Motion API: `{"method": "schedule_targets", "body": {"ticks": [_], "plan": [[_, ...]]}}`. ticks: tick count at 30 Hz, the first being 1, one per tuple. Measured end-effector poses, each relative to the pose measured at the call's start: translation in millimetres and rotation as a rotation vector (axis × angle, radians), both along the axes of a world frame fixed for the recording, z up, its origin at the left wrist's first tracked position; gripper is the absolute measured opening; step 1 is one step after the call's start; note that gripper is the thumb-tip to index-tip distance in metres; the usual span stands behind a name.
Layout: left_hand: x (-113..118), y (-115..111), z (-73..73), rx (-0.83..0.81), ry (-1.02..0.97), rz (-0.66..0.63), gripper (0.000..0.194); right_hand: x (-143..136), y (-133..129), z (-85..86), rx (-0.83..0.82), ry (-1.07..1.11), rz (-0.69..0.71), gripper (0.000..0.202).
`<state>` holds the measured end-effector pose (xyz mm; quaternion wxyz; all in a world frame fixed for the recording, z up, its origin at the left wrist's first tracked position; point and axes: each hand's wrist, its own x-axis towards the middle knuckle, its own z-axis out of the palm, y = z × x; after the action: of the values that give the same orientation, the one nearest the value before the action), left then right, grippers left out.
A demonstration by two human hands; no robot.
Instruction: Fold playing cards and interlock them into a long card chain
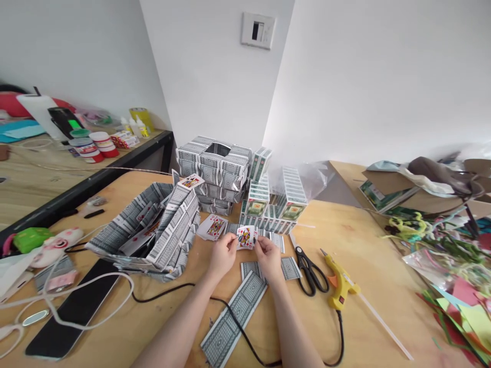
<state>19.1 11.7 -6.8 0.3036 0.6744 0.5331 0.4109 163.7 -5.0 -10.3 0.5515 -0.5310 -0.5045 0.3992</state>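
A playing card [245,237] with a face figure is pinched between my two hands, face up. My left hand [224,253] closes on its left edge, and my right hand [269,257] on its right edge. Beneath and around them lie patterned card strips [235,319] on the wooden table. More face cards [212,227] rest just left of my left hand. To the left stands an open basket-like box [169,245] built of folded playing cards, with loose cards inside. Behind it is a closed card-built box [215,166] with a hole in its top.
Scissors [311,273] and a yellow glue gun [341,286] with a glue stick lie to the right. Stacked card packs [291,194] stand behind my hands. A black cable [238,324] crosses the strips. At left lies a dark phone-like slab [72,317]; paper scraps [460,306] lie far right.
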Motion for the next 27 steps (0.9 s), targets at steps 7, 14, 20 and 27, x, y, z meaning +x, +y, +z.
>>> {"method": "schedule_targets", "body": {"ticks": [7,14,20,27], "plan": [[9,-14,7.8,0.113,0.15,0.029,0.017,-11,-6,-2.2,0.04,-0.311,-0.25,0.028],[13,-24,11.2,0.185,0.206,0.058,0.017,-23,-16,0.6,0.092,-0.504,-0.486,0.026],[12,-21,7.8,0.199,0.224,-0.009,0.017,-12,-13,2.7,0.137,-0.178,-0.33,0.02],[13,-19,6.9,0.183,0.245,0.054,0.016,-13,-8,-9.1,0.056,-0.128,-0.234,0.029]]}}
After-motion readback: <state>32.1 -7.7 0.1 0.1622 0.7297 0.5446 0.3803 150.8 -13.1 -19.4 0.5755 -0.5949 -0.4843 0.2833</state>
